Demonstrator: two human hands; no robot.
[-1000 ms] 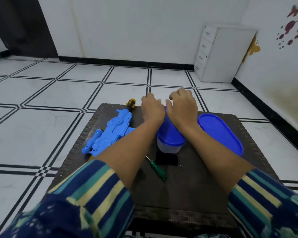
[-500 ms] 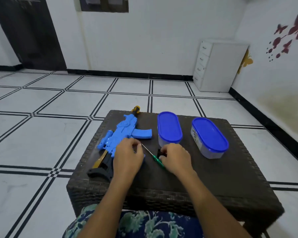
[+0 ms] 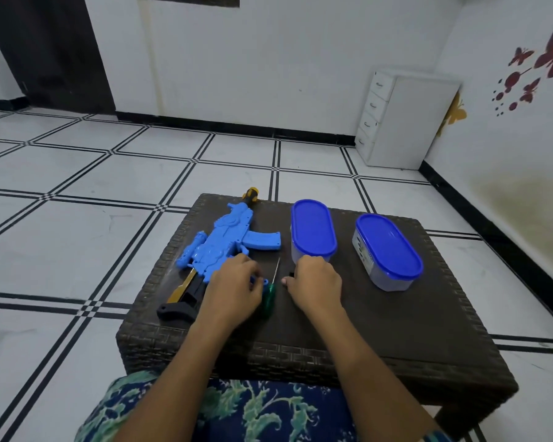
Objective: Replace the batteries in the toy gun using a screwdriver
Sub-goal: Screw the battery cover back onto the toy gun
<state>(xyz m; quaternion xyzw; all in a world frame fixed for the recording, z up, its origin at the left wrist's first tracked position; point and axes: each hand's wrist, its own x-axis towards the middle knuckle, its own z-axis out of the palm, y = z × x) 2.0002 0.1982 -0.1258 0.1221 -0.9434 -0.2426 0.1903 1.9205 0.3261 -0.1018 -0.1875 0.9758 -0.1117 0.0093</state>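
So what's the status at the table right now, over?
Left hand at the green screwdriver handle, grip unclear. Right hand resting beside it. Toy gun flat on the table, untouched. Nothing in the way.

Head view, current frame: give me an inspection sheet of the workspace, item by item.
Surface: dark woven table, level, on a white tiled floor.
Job's things: blue toy gun lying flat at the table's left; green-handled screwdriver lying between the hands; batteries not seen.
Clutter: two blue-lidded containers, near one and right one, both closed.
Grippers: left hand on the gun's grip beside the screwdriver handle; right hand resting on the table over a small dark object; neither clearly gripping.
Cables: nothing seen.
Surroundings: white drawer unit in the corner; butterfly decals on the right wall.
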